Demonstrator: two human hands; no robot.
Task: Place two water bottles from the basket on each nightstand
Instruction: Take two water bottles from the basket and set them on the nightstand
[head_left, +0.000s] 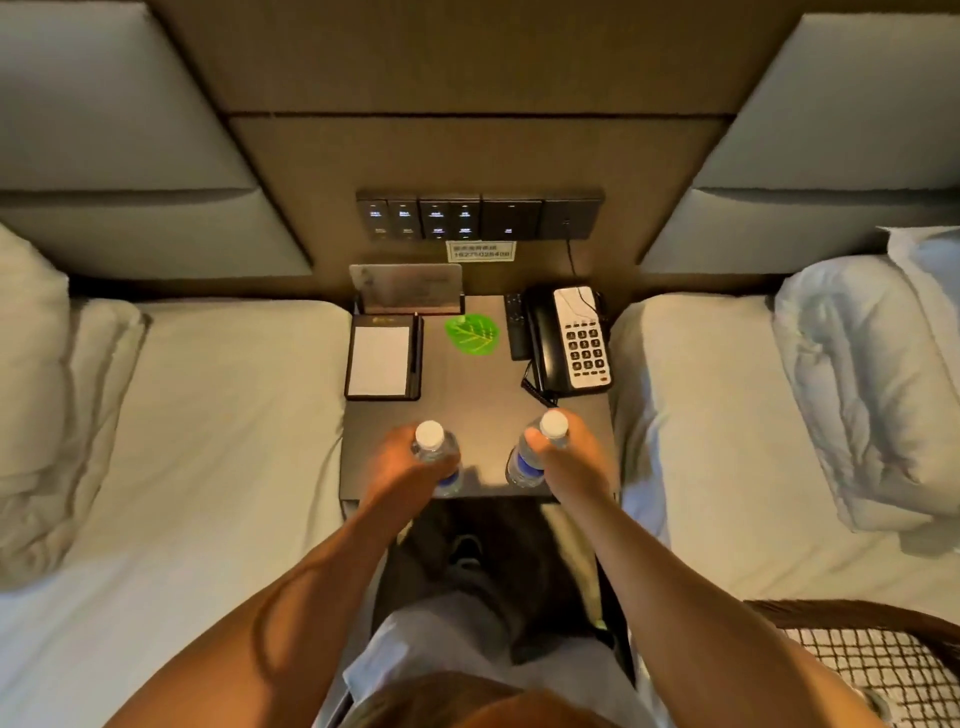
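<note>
Two clear water bottles with white caps and blue labels stand upright near the front edge of the dark nightstand. My left hand is wrapped around the left bottle. My right hand is wrapped around the right bottle. Both bottle bases look to be resting on the tabletop, about a hand's width apart. The wicker basket with a checked cloth lining lies on the right bed at the lower right corner; its contents are out of view.
On the back half of the nightstand are a notepad in a black holder, a card stand, a green leaf card, a remote and a phone. Beds flank both sides. A switch panel is on the wall.
</note>
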